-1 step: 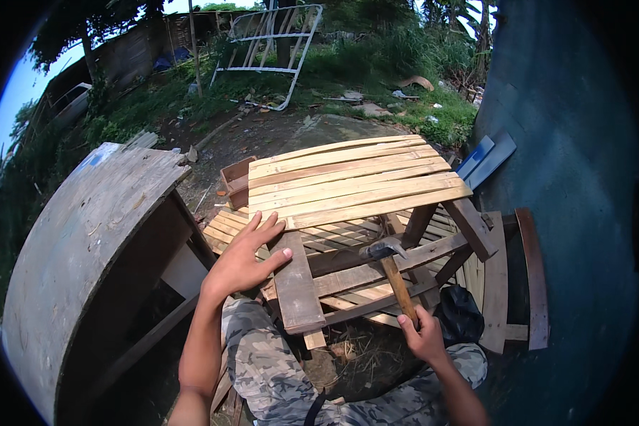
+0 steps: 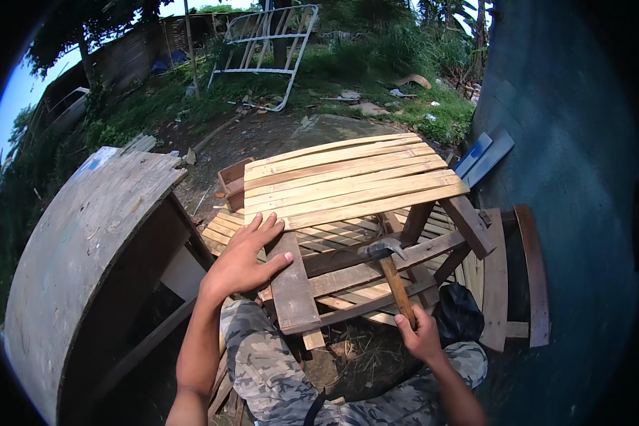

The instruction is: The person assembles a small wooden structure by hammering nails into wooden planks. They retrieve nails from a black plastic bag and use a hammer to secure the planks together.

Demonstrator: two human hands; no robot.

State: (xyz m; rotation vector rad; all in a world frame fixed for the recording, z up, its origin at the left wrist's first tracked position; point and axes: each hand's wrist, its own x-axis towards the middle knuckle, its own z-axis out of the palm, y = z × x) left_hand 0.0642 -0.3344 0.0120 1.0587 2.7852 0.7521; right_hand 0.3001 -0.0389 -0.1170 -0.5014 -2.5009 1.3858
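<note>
A small wooden bench with a top of pale bamboo slats [image 2: 348,177] stands before me, its legs made of darker boards. My left hand [image 2: 247,250] lies with fingers spread on the near left corner of the slats, its thumb along the dark leg board [image 2: 292,291]. In my right hand [image 2: 420,335] is a claw hammer [image 2: 396,284], gripped low on its wooden handle. The metal head is up, just in front of the bench's lower rails [image 2: 387,268], and I cannot tell whether it touches them.
A curved weathered wooden panel [image 2: 92,220] stands close on the left. Below the bench lies another slatted piece [image 2: 224,231]. A black plastic bag [image 2: 459,312] sits by my right knee, near a teal wall [image 2: 568,177]. Farther back are a brown box [image 2: 233,181] and a white metal frame [image 2: 263,69].
</note>
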